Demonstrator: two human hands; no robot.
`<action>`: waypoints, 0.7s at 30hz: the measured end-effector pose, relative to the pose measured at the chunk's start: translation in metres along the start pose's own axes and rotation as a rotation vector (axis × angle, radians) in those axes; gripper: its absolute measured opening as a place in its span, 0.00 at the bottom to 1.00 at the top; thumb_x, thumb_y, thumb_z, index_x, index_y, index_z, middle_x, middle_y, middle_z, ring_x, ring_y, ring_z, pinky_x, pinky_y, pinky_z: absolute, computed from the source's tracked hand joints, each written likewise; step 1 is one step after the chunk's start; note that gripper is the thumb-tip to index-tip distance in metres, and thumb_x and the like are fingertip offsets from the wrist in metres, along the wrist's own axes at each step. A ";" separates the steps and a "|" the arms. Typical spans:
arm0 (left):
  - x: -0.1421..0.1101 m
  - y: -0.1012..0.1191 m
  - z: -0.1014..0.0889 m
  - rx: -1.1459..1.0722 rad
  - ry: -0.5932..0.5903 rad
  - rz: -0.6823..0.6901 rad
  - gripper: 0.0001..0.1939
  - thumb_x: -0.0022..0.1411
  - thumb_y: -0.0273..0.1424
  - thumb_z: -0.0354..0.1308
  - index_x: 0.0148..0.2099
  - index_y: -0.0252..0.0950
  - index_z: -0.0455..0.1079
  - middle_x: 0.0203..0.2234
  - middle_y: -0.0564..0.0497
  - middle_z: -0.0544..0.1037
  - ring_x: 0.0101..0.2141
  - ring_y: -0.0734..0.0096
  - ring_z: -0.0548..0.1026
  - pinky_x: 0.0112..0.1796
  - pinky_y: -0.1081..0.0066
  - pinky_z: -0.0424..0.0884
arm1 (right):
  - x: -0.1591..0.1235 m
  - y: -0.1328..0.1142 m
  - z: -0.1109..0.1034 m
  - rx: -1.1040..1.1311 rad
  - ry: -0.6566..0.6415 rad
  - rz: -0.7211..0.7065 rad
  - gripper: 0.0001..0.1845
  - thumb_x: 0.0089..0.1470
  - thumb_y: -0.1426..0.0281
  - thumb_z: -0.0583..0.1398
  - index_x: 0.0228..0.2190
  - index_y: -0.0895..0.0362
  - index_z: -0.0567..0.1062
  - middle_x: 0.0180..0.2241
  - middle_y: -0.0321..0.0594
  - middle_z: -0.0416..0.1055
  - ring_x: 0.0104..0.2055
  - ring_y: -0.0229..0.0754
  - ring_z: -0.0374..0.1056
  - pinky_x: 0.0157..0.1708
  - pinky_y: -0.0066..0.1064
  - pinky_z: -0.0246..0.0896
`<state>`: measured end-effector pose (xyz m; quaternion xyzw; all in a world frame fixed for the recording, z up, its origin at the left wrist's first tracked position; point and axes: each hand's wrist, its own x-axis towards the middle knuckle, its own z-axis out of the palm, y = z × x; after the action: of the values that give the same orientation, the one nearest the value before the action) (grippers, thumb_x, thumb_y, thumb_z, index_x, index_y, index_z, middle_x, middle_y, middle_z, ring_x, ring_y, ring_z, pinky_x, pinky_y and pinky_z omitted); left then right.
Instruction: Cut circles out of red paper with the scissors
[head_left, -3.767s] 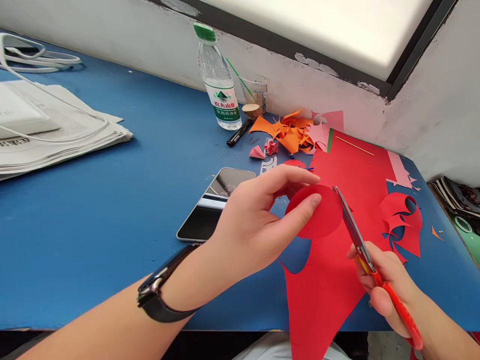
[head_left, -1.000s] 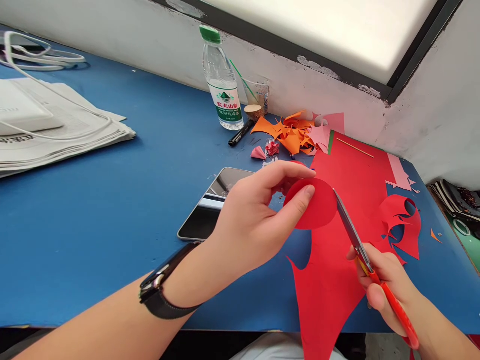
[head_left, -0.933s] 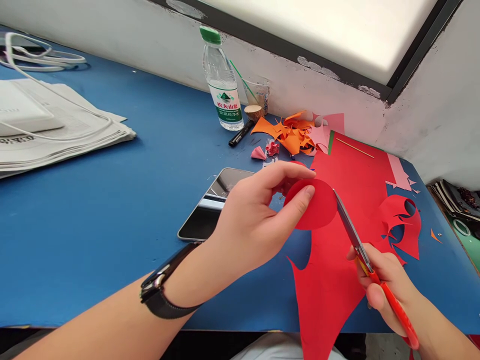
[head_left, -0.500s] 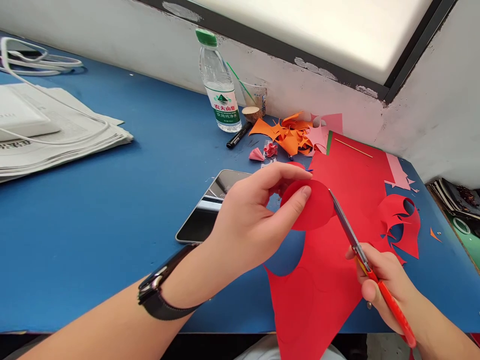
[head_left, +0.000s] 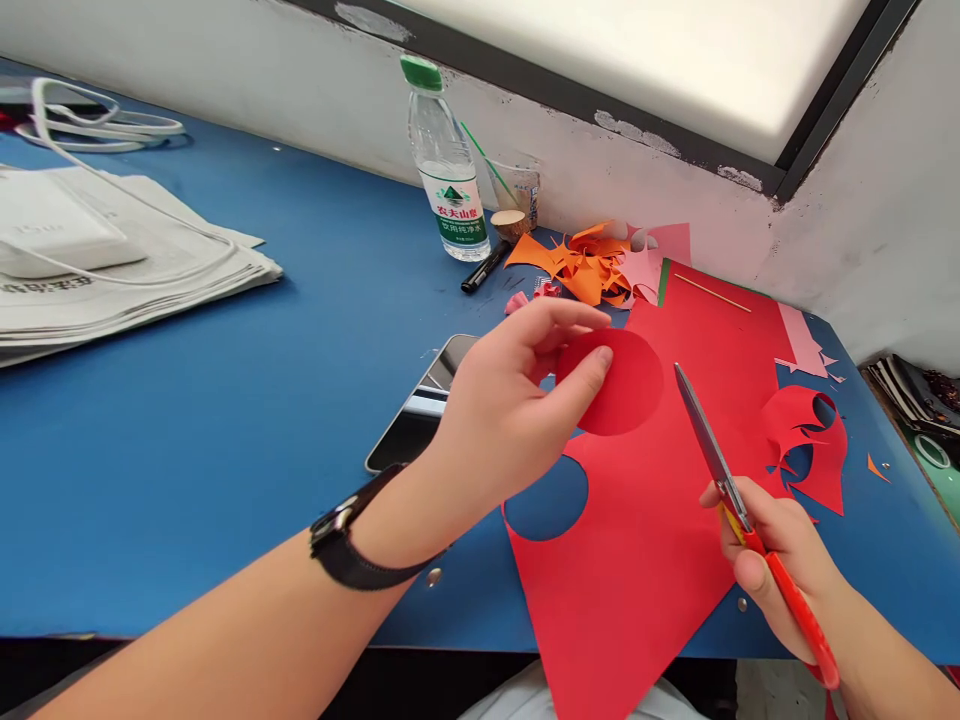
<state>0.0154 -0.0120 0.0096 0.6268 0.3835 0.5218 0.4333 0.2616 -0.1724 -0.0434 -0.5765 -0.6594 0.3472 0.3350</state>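
Between thumb and fingers, my left hand (head_left: 517, 400) pinches a round red paper disc (head_left: 628, 385) above the table. My right hand (head_left: 780, 560) grips red-handled scissors (head_left: 709, 440), blades pointing up and away and looking closed. The blade tips are just right of the disc, apart from it. Beneath both hands lies a large red paper sheet (head_left: 637, 560) with a round hole cut near its left edge; its near corner hangs over the table edge. Red paper scraps (head_left: 814, 450) with cut-outs lie to the right of the sheet.
A phone (head_left: 412, 420) lies left of my left hand. Behind stand a water bottle (head_left: 448, 180) and a cup (head_left: 517, 190), with a black marker (head_left: 486, 268) and orange paper scraps (head_left: 589, 265) nearby. Newspapers (head_left: 150, 290) carry a white box (head_left: 60, 230) and cable at left.
The scissors' tips have come away from the disc's edge. My left hand has shifted slightly up with the disc, and the sheet's round hole shows more fully. The view has moved a little.
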 end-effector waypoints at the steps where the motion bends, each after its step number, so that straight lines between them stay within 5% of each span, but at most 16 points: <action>1: 0.003 -0.002 0.000 -0.024 0.006 -0.041 0.12 0.63 0.33 0.69 0.49 0.42 0.79 0.42 0.48 0.85 0.39 0.59 0.83 0.36 0.65 0.80 | 0.000 0.001 -0.001 0.035 -0.001 -0.024 0.40 0.69 0.30 0.53 0.51 0.53 0.76 0.23 0.23 0.45 0.22 0.36 0.39 0.21 0.32 0.38; 7: 0.026 -0.011 -0.007 -0.083 0.125 -0.151 0.15 0.60 0.27 0.68 0.49 0.40 0.81 0.43 0.47 0.87 0.40 0.60 0.84 0.34 0.68 0.77 | -0.005 0.004 -0.007 0.073 0.004 0.007 0.37 0.67 0.32 0.58 0.52 0.51 0.78 0.23 0.24 0.49 0.23 0.37 0.40 0.22 0.32 0.38; 16: 0.061 -0.030 -0.026 -0.250 0.264 -0.154 0.08 0.59 0.29 0.69 0.43 0.36 0.84 0.39 0.46 0.88 0.41 0.61 0.86 0.45 0.65 0.84 | -0.006 0.008 -0.010 0.037 0.018 0.043 0.38 0.66 0.31 0.58 0.51 0.51 0.78 0.24 0.26 0.52 0.24 0.39 0.45 0.22 0.32 0.42; 21: 0.066 -0.047 -0.016 -0.293 0.114 -0.444 0.06 0.58 0.28 0.71 0.39 0.35 0.80 0.37 0.46 0.87 0.40 0.63 0.87 0.46 0.68 0.83 | -0.003 0.007 -0.009 -0.005 0.016 0.042 0.40 0.67 0.30 0.56 0.52 0.52 0.77 0.24 0.26 0.52 0.23 0.38 0.45 0.23 0.32 0.42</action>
<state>0.0091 0.0669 -0.0123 0.4275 0.4556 0.4985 0.6010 0.2731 -0.1745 -0.0452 -0.5939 -0.6454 0.3477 0.3314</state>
